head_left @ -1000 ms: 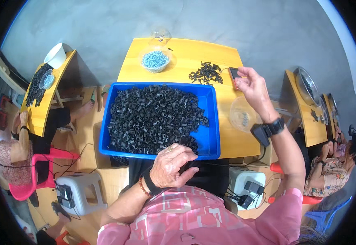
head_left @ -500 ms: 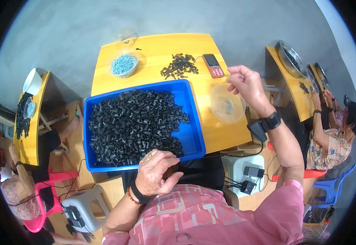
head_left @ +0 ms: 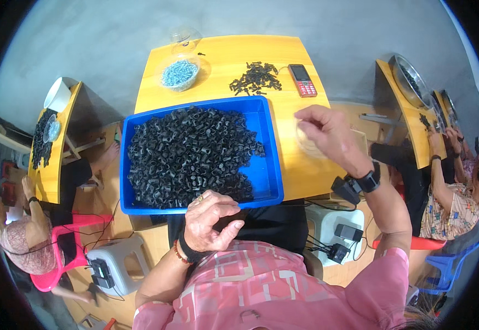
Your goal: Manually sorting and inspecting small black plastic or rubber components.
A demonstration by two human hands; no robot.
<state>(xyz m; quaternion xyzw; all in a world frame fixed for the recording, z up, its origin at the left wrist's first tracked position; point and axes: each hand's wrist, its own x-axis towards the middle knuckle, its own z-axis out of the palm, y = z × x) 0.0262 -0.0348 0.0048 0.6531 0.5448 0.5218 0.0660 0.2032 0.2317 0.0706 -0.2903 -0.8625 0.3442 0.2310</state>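
Left hand [head_left: 209, 221] was at near rim of blue tray [head_left: 260, 171], fingers loosely curled, thumb apart; right hand [head_left: 327, 133] hovered over clear bowl [head_left: 306, 147] on table [head_left: 294, 179], fingers narrow, couldn't tell if gripping anything; black parts [head_left: 187, 157] sat heaped in tray; red phone [head_left: 303, 82] lay beyond.

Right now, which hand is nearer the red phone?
Right. The right hand is just on the near side of the red phone; the left hand is farther off, by the blue tray's near edge.
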